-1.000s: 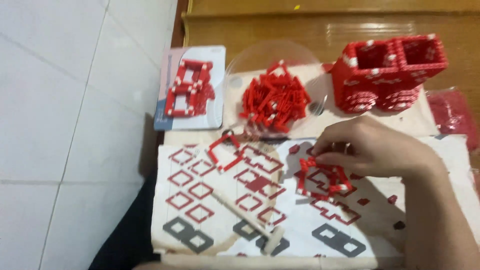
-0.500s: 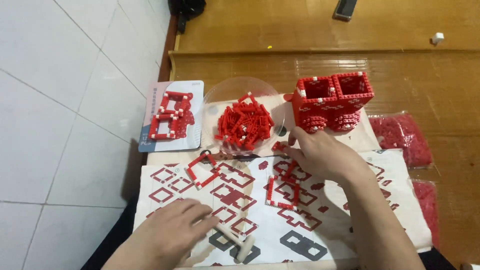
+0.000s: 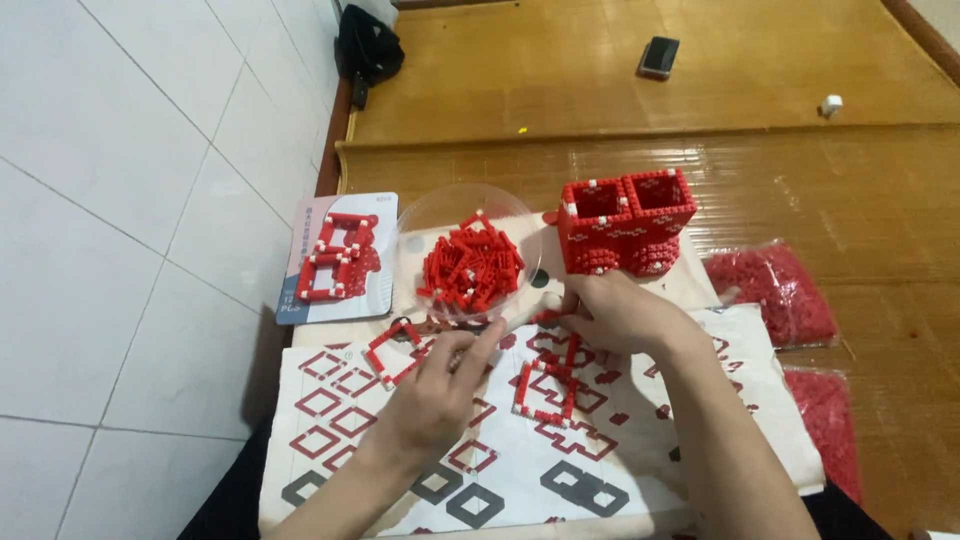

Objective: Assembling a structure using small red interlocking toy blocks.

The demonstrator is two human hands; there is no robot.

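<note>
While both hands meet at the bowl's (image 3: 440, 215) 6 o'clock rim, left hand (image 3: 437, 385) fingers pinch together, contents unclear; right hand (image 3: 610, 312) fingers curled, grip indeterminate. Bricks (image 3: 470, 268) lie inside; best pick one singly.

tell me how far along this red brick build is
Done: a red two-compartment block stands built, and frame pieces lie on a card. In hand: the left hand and right hand work above a flat frame on the instruction sheet. Left: loose bricks in the bowl, unopened bags.
</note>
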